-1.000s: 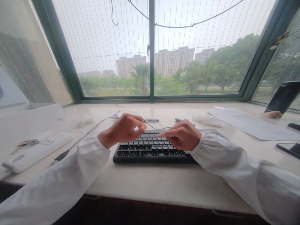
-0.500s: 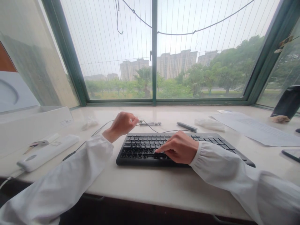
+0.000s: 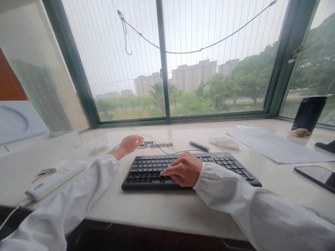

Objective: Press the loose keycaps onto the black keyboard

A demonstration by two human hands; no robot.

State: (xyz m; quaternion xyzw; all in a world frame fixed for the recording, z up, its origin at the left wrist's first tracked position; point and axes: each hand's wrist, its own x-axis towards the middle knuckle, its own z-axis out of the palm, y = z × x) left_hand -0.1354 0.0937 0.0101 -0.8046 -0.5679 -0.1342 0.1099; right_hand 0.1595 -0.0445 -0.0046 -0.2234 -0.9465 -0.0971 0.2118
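While the right hand [image 3: 184, 169] points at the keyboard [image 3: 227, 163], left fingers [image 3: 137, 138] have uncurled near loose keys [image 3: 161, 145].

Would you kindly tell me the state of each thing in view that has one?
Keyboard: lying flat, several lower-left keycaps missing.
Loose keycaps: off the keyboard, lying beyond it.
Right hand: index finger extended at the keyboard's lower keys.
Left hand: near the loose keycaps; grip unclear.
Phone: lying flat, screen seemingly dark.
Paper: lying flat.
White box: seemingly open.
Window: seemingly shut.
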